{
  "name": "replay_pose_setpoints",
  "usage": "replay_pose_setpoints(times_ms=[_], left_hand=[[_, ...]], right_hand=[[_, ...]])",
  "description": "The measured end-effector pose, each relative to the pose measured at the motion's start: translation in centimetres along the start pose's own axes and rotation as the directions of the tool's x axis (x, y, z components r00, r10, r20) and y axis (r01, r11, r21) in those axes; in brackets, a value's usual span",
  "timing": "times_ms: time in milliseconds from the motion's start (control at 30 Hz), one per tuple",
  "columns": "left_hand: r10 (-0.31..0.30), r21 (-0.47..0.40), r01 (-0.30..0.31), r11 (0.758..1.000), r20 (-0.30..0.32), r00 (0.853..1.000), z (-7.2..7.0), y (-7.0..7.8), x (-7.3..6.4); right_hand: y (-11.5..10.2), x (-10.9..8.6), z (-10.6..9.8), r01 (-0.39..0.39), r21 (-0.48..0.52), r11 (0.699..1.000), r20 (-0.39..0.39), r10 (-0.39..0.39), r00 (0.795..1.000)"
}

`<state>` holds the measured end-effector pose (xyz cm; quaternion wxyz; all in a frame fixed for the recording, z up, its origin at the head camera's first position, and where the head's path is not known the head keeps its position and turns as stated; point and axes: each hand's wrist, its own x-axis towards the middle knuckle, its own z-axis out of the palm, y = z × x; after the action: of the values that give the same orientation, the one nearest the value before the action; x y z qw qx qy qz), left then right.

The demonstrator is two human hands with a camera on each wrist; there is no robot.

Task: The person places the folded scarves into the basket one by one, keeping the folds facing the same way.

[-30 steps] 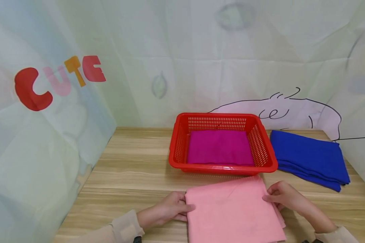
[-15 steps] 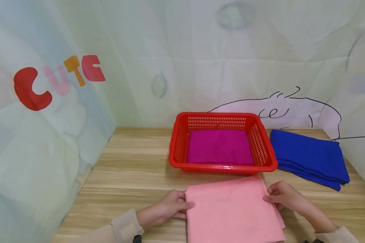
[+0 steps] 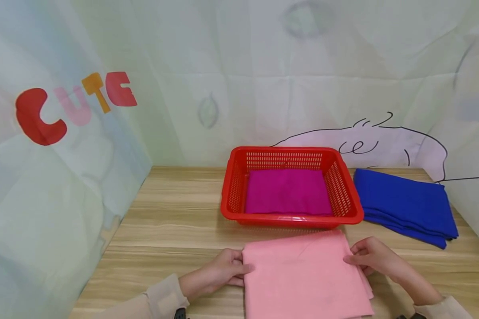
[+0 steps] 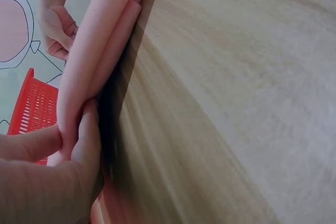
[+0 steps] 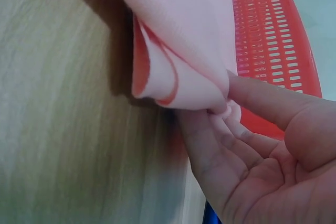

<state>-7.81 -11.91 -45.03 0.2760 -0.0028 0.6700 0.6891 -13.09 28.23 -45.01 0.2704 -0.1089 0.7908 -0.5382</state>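
Head view: the folded pink cloth (image 3: 303,279) fills the lower centre of the frame, in front of the red basket (image 3: 293,218), which holds a magenta cloth (image 3: 287,190). A blue cloth (image 3: 403,206) sits at the right. The left hand (image 3: 220,272) and right hand (image 3: 373,258) grasp opposite edges of the pink cloth; over the last 1 second its position hardly changes, so the work seems at a steady hold.

Left wrist view: thumb and fingers pinch the thick edge, lower left.

Right wrist view: thumb and fingers grip the corner, right of centre; loose layers show beside them.
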Motion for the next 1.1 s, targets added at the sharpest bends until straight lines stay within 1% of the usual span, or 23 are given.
replay_pose_setpoints(times_ms=[200, 433, 600, 767, 1100], left_hand=[[-0.008, -0.002, 0.008, 1.0, -0.004, 1.0, 0.07, 0.01, -0.1], [-0.009, -0.005, 0.009, 1.0, 0.007, 1.0, 0.01, 0.05, -0.09], [-0.012, -0.011, 0.012, 1.0, 0.016, 1.0, -0.05, 0.22, -0.04], [-0.021, -0.014, 0.021, 1.0, 0.012, 1.0, -0.07, 0.39, -0.06], [-0.025, -0.035, 0.026, 0.999, 0.03, 0.999, -0.19, 0.75, -0.22]], right_hand=[[0.13, 0.07, 0.18, 0.004, 0.035, 0.999, 0.025, -0.005, 1.0], [0.26, 0.06, 0.23, 0.007, 0.068, 0.998, 0.036, -0.01, 0.999], [0.35, -0.08, 0.02, 0.028, 0.089, 0.996, 0.049, -0.032, 0.998], [0.39, -0.28, -0.12, 0.04, 0.1, 0.994, 0.059, -0.046, 0.997], [-0.18, -0.75, -0.5, 0.048, 0.13, 0.99, 0.082, -0.059, 0.995]])
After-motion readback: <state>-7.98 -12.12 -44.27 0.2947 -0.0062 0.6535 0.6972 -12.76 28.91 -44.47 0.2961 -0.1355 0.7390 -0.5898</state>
